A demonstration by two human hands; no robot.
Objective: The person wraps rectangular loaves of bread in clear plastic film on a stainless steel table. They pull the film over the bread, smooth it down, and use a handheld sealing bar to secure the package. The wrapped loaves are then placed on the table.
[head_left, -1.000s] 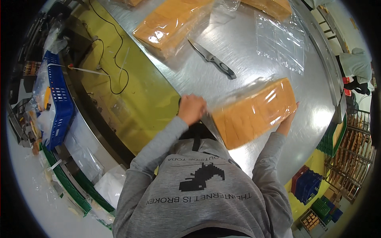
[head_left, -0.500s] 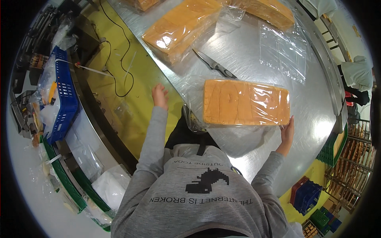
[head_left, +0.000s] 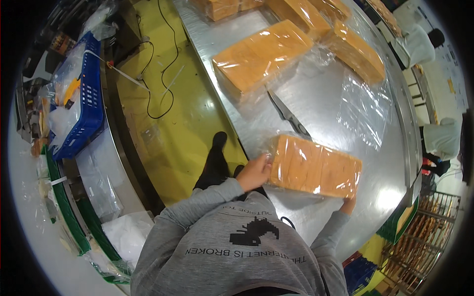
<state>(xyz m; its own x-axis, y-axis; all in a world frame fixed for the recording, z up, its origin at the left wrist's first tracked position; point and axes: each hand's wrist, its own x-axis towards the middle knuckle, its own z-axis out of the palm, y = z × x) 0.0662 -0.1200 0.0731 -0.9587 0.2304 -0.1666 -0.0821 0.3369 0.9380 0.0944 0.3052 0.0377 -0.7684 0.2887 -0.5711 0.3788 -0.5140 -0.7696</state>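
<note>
A long orange-brown bread loaf [head_left: 316, 166] in a clear plastic bag lies on the steel table in front of me. My left hand [head_left: 256, 172] is closed on the gathered film at the loaf's left end. At the lower right corner, my right hand [head_left: 349, 203] grips the bagged loaf, its fingers partly hidden by it. Just beyond the loaf rests a knife [head_left: 291, 117] with a grey and black handle, its blade pointing away to the left. Farther off is a bigger wrapped loaf [head_left: 264, 54].
More wrapped loaves [head_left: 356, 52] sit at the table's far end. Flat clear bags [head_left: 365, 111] lie on its right side. To the left are a blue crate [head_left: 90, 106] and a cable [head_left: 173, 64] on the yellow floor. People stand beyond the table; a rack [head_left: 419, 237] is at right.
My left hand has come from open beside the table to the bag's left end. My right hand stays at the right corner. The view has shifted, and the loaf sits nearer to me.
</note>
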